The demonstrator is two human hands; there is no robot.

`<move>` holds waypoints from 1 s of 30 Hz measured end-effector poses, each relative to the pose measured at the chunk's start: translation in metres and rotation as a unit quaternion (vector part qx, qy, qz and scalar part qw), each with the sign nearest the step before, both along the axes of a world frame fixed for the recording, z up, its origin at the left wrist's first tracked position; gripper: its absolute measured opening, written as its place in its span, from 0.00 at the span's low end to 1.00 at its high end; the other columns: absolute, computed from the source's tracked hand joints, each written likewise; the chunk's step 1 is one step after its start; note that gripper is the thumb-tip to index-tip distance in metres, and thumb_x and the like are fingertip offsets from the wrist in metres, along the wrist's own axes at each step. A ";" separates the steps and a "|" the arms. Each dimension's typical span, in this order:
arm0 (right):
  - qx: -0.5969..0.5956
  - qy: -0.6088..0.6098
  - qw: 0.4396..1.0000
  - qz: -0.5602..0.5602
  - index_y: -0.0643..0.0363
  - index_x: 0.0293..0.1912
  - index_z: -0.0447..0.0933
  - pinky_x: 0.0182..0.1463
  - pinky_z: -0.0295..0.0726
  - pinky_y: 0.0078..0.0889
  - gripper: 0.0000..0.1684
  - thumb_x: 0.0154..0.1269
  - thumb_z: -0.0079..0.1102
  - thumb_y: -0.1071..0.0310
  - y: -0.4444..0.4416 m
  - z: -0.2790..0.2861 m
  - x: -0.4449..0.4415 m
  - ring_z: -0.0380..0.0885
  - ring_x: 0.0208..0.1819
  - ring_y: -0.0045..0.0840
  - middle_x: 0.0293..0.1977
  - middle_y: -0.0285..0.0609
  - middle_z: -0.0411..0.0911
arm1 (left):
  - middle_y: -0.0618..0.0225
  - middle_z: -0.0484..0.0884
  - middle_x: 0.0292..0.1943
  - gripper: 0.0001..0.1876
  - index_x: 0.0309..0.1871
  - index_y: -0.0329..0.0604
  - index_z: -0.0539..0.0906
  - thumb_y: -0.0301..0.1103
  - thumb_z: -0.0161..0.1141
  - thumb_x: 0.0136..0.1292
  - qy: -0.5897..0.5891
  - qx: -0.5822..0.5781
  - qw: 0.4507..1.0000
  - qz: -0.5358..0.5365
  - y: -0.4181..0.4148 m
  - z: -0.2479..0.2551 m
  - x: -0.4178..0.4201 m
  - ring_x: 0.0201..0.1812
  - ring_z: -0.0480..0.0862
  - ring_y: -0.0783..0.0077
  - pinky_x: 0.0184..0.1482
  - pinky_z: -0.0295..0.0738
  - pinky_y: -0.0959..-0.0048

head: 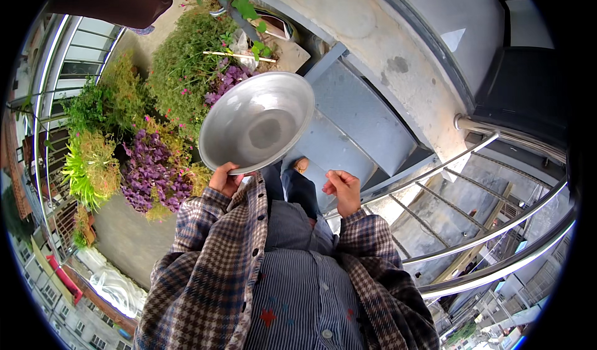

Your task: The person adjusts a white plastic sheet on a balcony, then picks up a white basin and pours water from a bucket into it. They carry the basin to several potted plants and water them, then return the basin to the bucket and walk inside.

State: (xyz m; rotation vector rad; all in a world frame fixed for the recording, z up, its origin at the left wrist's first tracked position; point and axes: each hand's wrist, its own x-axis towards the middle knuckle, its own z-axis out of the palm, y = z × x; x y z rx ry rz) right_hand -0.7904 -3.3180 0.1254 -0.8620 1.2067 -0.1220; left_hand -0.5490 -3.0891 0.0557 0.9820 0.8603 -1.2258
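My left hand (226, 179) grips the near rim of a wide metal basin (256, 121), which is tilted and shows a bare, dull inside. The thumb lies on the rim; the other fingers are partly hidden. My right hand (343, 191) is raised on the other side of my body, its fingers curled loosely, and touches no object that I can see. Whether the fingertips pinch something small, I cannot tell. Beneath the basin and the right hand are grey-blue metal steps (345, 112), with one shoe (301, 164) on them.
Potted or bedded plants with purple leaves (149, 172) and green bushes (182, 65) stand at the left. A stainless steel railing (494, 228) curves along the right, with a drop beyond it. A concrete ledge (373, 37) borders the steps. Brown cloth (107, 0) hangs at the upper left.
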 end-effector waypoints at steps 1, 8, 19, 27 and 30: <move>-0.008 0.005 1.000 -0.010 0.67 0.33 0.78 0.28 0.76 0.19 0.14 0.64 0.59 0.64 -0.003 -0.001 -0.003 0.75 0.22 0.17 0.21 0.40 0.77 | 0.46 0.76 0.40 0.12 0.42 0.21 0.68 0.24 0.48 0.59 0.006 -0.008 1.000 -0.007 0.002 -0.001 0.006 0.41 0.82 0.45 0.25 0.85 0.82; -0.019 0.007 0.984 -0.179 0.58 0.42 0.76 0.39 0.80 0.30 0.14 0.62 0.63 0.60 -0.028 0.015 -0.021 0.78 0.36 0.26 0.42 0.39 0.76 | 0.30 0.70 0.51 0.15 0.46 0.17 0.65 0.24 0.45 0.61 -0.012 -0.021 0.999 -0.049 0.027 -0.019 0.041 0.50 0.75 0.29 0.25 0.86 0.81; -0.178 0.178 0.876 -0.411 0.57 0.47 0.76 0.42 0.71 0.23 0.19 0.56 0.67 0.64 -0.016 -0.002 -0.138 0.74 0.38 0.17 0.38 0.32 0.78 | 0.65 0.80 0.32 0.04 0.34 0.36 0.76 0.26 0.54 0.57 -0.021 0.053 0.982 -0.181 -0.013 -0.012 0.095 0.31 0.83 0.63 0.20 0.77 0.83; -0.231 0.161 0.782 -0.556 0.51 0.21 0.59 0.31 0.70 0.21 0.15 0.47 0.52 0.83 -0.001 -0.033 -0.192 0.61 0.21 0.14 0.18 0.28 0.61 | 0.67 0.78 0.28 0.02 0.32 0.40 0.75 0.26 0.54 0.56 -0.061 0.045 0.965 -0.251 -0.087 0.008 0.084 0.27 0.78 0.70 0.27 0.74 0.75; -0.242 0.178 0.786 -0.540 0.53 0.19 0.60 0.28 0.65 0.20 0.15 0.44 0.50 0.85 -0.015 -0.053 -0.216 0.59 0.21 0.13 0.18 0.28 0.61 | 0.67 0.78 0.28 0.03 0.33 0.39 0.75 0.25 0.55 0.55 -0.075 0.049 0.956 -0.278 -0.130 0.028 0.078 0.27 0.78 0.70 0.29 0.74 0.74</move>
